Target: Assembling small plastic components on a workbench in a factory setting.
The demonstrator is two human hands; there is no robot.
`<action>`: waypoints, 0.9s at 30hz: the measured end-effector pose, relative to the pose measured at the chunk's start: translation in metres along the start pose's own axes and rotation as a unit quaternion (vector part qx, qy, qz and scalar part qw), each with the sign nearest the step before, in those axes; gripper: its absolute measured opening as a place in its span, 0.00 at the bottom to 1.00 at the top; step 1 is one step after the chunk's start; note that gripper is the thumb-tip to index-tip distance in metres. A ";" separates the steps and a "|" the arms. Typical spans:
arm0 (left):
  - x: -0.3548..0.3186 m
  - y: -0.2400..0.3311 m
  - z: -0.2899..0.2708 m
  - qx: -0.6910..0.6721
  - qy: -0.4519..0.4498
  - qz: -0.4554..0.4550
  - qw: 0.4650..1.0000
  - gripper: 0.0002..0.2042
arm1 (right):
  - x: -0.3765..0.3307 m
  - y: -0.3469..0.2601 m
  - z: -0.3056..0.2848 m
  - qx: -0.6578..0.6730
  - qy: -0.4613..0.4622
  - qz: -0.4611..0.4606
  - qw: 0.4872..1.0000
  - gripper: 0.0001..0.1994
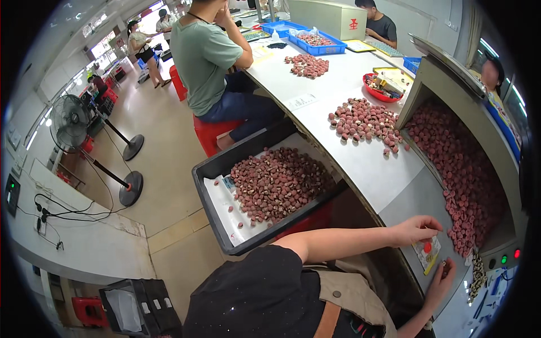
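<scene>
My left hand [418, 230] is over the grey work surface [407, 204] at the right, its fingers pinched together. Whatever lies between those fingertips is too small to make out. Nearer to me, my right hand [442, 281] has its fingers curled, with a tiny pale and dark piece at the fingertips. Between the hands lies a small clear packet or card [430, 262] with a yellow edge, and a round red piece [427, 247] shows on it. Just beyond is a large heap of small round reddish pieces [459, 169], spilling from an open-fronted bin [407, 115].
A black tray [209, 211] of similar red-and-pale pieces stands left of the table. More piles [363, 121] lie on the white tabletop [344, 93], near a red bowl [383, 97]. A person [205, 67] sits on a red stool [205, 135]. Floor fans [131, 188] stand farther left.
</scene>
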State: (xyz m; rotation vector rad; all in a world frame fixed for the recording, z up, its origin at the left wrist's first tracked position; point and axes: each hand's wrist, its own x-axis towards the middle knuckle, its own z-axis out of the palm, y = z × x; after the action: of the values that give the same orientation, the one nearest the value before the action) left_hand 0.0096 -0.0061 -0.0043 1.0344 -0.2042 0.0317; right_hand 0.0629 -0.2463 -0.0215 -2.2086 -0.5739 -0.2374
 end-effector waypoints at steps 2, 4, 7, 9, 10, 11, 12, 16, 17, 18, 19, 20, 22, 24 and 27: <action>-0.022 -0.003 0.006 -0.007 0.001 -0.003 1.000 0.13 | -0.026 -0.015 -0.005 -0.036 -0.017 0.019 0.999 0.15; -0.032 -0.004 0.010 -0.006 -0.003 -0.001 1.000 0.13 | -0.037 -0.018 -0.007 -0.033 -0.015 0.017 0.999 0.15; -0.035 0.002 0.012 0.014 -0.004 0.010 1.000 0.14 | -0.038 -0.027 -0.008 -0.037 -0.005 0.006 0.999 0.15; -0.040 0.003 0.012 0.017 -0.005 0.010 1.000 0.14 | -0.042 -0.031 -0.008 -0.043 -0.001 0.008 0.999 0.15; -0.041 0.003 0.012 0.019 -0.005 0.011 1.000 0.14 | -0.043 -0.030 -0.007 -0.029 0.004 -0.001 1.000 0.15; -0.041 0.003 0.013 0.020 -0.006 0.013 1.000 0.14 | -0.043 -0.029 -0.007 -0.014 0.010 -0.009 1.000 0.14; -0.041 0.003 0.013 0.024 -0.008 0.013 1.000 0.14 | -0.044 -0.029 -0.009 -0.013 0.012 -0.011 1.000 0.14; -0.045 0.002 0.017 0.017 -0.004 0.012 1.000 0.14 | -0.047 -0.033 -0.011 -0.038 0.002 0.003 0.999 0.14; -0.045 0.002 0.017 0.021 -0.006 0.012 1.000 0.14 | -0.048 -0.032 -0.011 -0.036 0.007 0.001 0.999 0.14; -0.045 0.003 0.017 0.022 -0.008 0.010 1.000 0.14 | -0.048 -0.033 -0.011 -0.034 0.010 0.000 0.999 0.14; -0.046 0.003 0.017 0.024 -0.009 0.007 1.000 0.14 | -0.048 -0.036 -0.011 -0.037 0.009 0.003 0.999 0.14; -0.046 0.003 0.017 0.026 -0.010 0.007 1.000 0.14 | -0.049 -0.037 -0.011 -0.039 0.009 0.005 0.999 0.14; -0.046 0.003 0.017 0.012 -0.008 0.008 1.000 0.14 | -0.048 -0.032 -0.009 -0.031 0.017 -0.005 0.999 0.14; -0.045 0.004 0.017 0.028 -0.013 0.007 0.999 0.14 | -0.048 -0.029 -0.010 -0.025 0.024 -0.014 0.999 0.14; -0.046 0.006 0.017 0.042 -0.014 0.005 0.999 0.14 | -0.048 -0.032 -0.011 -0.041 0.009 0.007 0.999 0.14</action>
State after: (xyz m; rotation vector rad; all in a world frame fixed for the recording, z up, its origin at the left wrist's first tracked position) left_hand -0.0390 -0.0145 0.0010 1.1188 -0.2353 0.0342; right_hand 0.0058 -0.2521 -0.0091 -2.2867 -0.5469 -0.2788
